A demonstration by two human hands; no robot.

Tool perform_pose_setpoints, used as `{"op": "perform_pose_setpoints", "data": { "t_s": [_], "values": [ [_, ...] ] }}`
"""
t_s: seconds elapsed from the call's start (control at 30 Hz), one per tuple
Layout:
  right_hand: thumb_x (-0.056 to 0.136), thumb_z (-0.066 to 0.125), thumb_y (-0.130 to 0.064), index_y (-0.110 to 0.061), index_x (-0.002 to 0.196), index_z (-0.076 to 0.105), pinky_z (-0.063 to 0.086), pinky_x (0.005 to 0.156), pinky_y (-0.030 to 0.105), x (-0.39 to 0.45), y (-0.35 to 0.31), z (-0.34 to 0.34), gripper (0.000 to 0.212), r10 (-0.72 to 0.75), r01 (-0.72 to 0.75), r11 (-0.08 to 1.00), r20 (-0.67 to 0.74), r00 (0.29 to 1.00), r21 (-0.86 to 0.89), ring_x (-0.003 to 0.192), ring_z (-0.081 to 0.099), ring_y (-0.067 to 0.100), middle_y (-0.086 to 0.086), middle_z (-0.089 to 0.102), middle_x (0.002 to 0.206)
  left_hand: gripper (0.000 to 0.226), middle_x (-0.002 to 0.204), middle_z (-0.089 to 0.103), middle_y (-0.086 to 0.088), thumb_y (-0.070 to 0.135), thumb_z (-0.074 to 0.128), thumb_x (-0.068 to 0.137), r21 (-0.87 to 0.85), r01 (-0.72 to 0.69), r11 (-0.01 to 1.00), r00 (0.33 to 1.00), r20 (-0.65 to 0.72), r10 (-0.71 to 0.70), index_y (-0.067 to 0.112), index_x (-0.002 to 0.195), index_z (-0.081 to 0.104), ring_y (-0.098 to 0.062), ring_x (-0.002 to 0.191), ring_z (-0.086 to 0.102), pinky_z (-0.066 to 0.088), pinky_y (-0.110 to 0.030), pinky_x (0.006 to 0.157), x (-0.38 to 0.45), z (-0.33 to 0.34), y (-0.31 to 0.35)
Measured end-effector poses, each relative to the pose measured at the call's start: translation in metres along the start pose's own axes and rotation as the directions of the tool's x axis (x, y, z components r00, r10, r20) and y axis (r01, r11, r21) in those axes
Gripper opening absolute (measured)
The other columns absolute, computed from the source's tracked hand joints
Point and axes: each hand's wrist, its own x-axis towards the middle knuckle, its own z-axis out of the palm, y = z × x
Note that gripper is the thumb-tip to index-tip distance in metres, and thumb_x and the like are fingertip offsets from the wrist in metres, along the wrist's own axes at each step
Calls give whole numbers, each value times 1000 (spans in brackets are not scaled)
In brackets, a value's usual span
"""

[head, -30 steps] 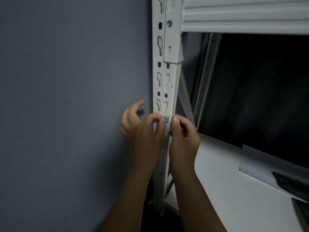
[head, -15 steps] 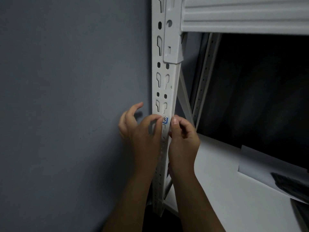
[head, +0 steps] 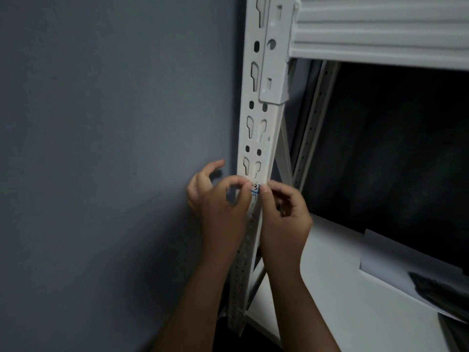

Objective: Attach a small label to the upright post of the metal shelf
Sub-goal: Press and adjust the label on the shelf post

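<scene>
A white slotted upright post (head: 256, 138) of the metal shelf runs down the middle of the view. A small white label (head: 255, 188) with a blue edge and dark marks lies against the post's front face, at hand height. My left hand (head: 220, 201) pinches the label's left edge between thumb and forefinger, its other fingers curled by the wall. My right hand (head: 284, 212) pinches the label's right edge at the post's corner. Most of the label is hidden by my fingertips.
A grey wall (head: 101, 148) stands close on the left of the post. A white ribbed shelf beam (head: 380, 29) crosses above at the right. Below it lies a white shelf board (head: 342, 288) with a sheet of paper (head: 396, 262) and a dark object (head: 441, 293).
Both hands stay at the same spot on the post with the label between them. The fingertips have shifted only slightly.
</scene>
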Motion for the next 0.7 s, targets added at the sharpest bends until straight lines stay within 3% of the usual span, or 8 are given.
{"op": "perform_pose_setpoints", "data": {
  "t_s": [0.13,0.2,0.33,0.47,0.7],
  "values": [
    [82,72,-8,-28,83,66,48,73,9,-2,3,2,21,-157,155,984,-21,987,-83,92,65,10,1,68,96,14,125,36,25,22,68,78,0,-23,1000,1000,-1,23,33,71,62,-5,126,23,34,-45,104,2,3,-4],
    [81,73,-10,-34,81,64,51,76,13,-1,4,3,26,-195,190,975,-28,980,-116,93,66,10,-2,68,95,14,128,39,23,22,68,77,30,-78,996,997,-20,79,31,69,61,-3,125,22,30,-41,104,4,4,-6],
    [80,74,-9,-33,78,65,48,70,9,1,6,3,26,-169,164,982,-45,985,-96,92,67,10,-2,69,95,9,133,51,6,30,56,73,138,-198,970,975,-70,209,26,65,56,-13,127,27,18,-33,97,7,8,-7],
    [79,74,-7,-29,78,66,49,67,8,1,4,2,23,-130,128,990,-32,991,-57,92,67,9,2,70,97,8,131,54,2,32,52,70,185,-259,948,957,-86,279,26,65,51,-16,127,28,12,-22,92,10,10,-11],
    [78,75,-8,-29,76,67,48,68,7,3,1,0,22,-78,78,997,-5,997,-21,88,66,5,3,69,96,6,134,51,3,33,51,74,169,-234,957,967,-66,248,33,69,47,-15,129,27,13,-25,97,6,9,-24]
  ]
}}
